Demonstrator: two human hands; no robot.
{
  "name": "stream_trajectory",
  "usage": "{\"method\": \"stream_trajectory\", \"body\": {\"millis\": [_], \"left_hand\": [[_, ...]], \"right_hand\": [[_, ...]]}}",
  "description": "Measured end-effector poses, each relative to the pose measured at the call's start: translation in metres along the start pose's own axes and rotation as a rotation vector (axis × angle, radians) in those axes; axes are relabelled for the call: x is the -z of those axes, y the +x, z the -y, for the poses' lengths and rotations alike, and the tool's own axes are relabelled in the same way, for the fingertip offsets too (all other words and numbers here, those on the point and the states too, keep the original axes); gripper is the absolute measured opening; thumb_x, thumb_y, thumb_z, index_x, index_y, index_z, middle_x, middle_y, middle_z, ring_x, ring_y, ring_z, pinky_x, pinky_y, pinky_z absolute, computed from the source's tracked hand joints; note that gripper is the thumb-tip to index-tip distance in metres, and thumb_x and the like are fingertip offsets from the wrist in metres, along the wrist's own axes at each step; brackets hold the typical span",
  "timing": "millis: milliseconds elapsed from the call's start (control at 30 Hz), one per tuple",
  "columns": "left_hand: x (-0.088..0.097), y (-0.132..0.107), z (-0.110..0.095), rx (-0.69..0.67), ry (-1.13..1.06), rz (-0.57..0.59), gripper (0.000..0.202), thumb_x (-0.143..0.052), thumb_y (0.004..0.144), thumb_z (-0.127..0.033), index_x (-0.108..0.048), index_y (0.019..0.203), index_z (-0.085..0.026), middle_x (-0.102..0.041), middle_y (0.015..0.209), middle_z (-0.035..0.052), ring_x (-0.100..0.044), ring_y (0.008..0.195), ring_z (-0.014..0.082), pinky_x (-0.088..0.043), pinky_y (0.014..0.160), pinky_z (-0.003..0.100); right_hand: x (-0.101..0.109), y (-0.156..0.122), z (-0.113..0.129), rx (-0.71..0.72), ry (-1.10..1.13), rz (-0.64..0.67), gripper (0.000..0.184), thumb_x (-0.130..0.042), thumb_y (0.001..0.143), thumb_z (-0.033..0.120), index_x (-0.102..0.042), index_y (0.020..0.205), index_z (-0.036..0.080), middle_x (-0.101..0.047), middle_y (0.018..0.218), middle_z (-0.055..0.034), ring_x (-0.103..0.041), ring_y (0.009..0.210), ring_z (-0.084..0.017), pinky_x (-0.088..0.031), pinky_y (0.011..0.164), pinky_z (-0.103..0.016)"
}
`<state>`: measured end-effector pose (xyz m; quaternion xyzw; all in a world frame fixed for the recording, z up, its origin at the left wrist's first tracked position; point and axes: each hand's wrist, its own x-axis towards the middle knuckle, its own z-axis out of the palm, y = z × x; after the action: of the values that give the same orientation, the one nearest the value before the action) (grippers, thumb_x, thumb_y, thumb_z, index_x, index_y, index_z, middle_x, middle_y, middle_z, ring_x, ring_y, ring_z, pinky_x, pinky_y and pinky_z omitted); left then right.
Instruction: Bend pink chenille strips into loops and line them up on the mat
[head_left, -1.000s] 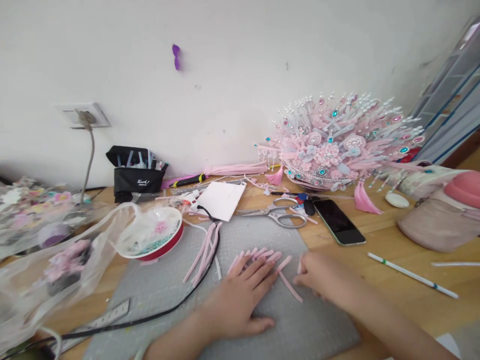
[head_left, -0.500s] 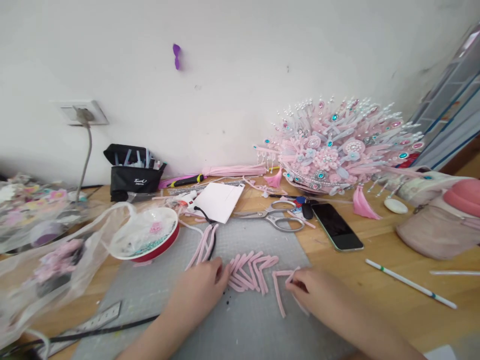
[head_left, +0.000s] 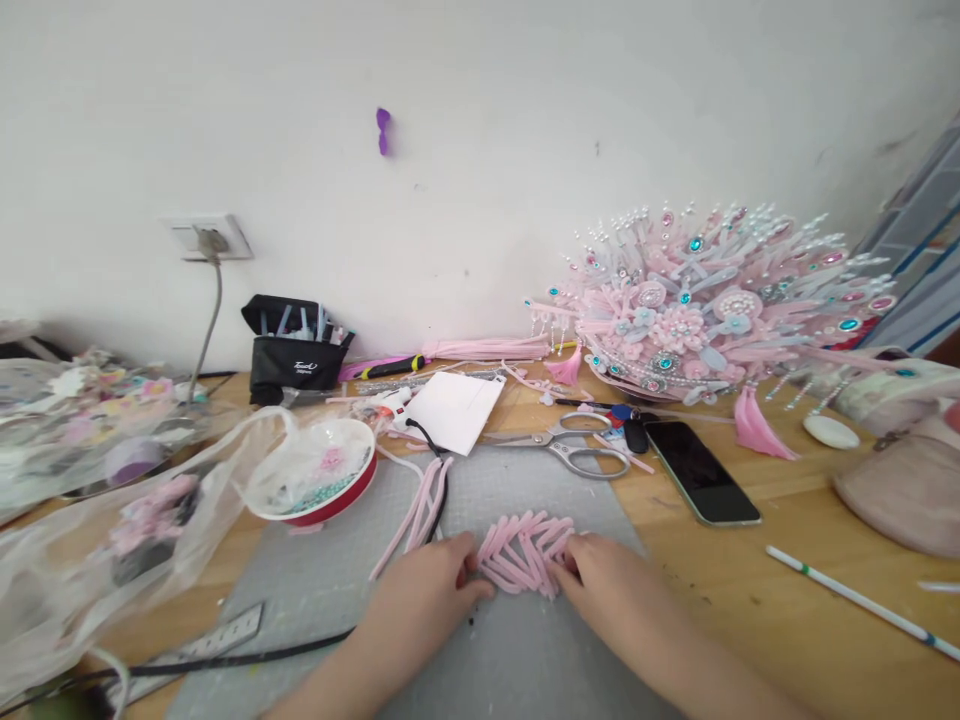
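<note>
A row of pink pipe cleaners (head_left: 523, 552), bent into V shapes and nested into one another, lies on the grey cutting mat (head_left: 480, 670). My left hand (head_left: 431, 590) pinches the left end of the row between thumb and fingers. On the opposite end, the fingers of my right hand (head_left: 600, 580) are closed on a bent pink pipe cleaner that lies against the others; its far part is hidden by the fingers. Straight pink pipe cleaners (head_left: 417, 515) lie beside a black cord behind my left hand.
Scissors (head_left: 574, 445), a white card (head_left: 454, 410) and a phone (head_left: 701, 472) lie behind the mat. A red-rimmed bowl of beads (head_left: 330, 490) stands left, near a plastic bag (head_left: 180, 590). A beaded pink headdress (head_left: 690, 320) stands at the back right. A white stick (head_left: 862, 600) lies right.
My right hand has moved left with the separate bent pipe cleaner, which now sits against the row. The left hand stays at the row's left end. The view has shifted slightly left.
</note>
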<state>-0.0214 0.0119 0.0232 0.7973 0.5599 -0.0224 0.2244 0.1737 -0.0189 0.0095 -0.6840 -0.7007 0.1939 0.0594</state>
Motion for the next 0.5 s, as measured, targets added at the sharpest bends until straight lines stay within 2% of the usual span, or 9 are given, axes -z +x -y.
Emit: {"method": "stream_trajectory", "body": {"millis": [167,300,500], "left_hand": [[-0.001,0.004,0.0,-0.138,-0.064,-0.082,0.014,-0.053,0.073,-0.027,-0.051,0.087,-0.024,-0.061,0.086,0.0003,-0.056,0.073,0.0164,-0.032,0.059,0.023],[-0.003,0.01,0.0,-0.217,-0.074,-0.065,0.007,-0.051,0.075,-0.023,-0.051,0.082,-0.023,-0.061,0.084,-0.0002,-0.056,0.075,0.0164,-0.034,0.061,0.023],[-0.005,0.021,0.0,-0.24,-0.026,-0.087,0.005,-0.049,0.077,-0.023,-0.051,0.082,-0.021,-0.061,0.085,0.001,-0.056,0.077,0.0169,-0.037,0.063,0.023]], "right_hand": [[0.009,0.008,0.003,0.011,-0.007,0.021,0.027,-0.037,0.08,0.022,-0.064,0.079,0.019,-0.067,0.079,-0.0073,-0.06,0.071,-0.019,-0.033,0.054,-0.025],[0.017,0.011,0.017,-0.021,-0.071,0.053,0.028,-0.036,0.081,0.018,-0.064,0.078,0.015,-0.067,0.082,-0.0105,-0.061,0.07,-0.02,-0.036,0.055,-0.026],[0.013,0.018,0.03,0.04,-0.11,-0.036,0.03,-0.041,0.082,0.034,-0.063,0.085,0.013,-0.066,0.079,-0.0127,-0.063,0.072,-0.022,-0.04,0.057,-0.026]]}}
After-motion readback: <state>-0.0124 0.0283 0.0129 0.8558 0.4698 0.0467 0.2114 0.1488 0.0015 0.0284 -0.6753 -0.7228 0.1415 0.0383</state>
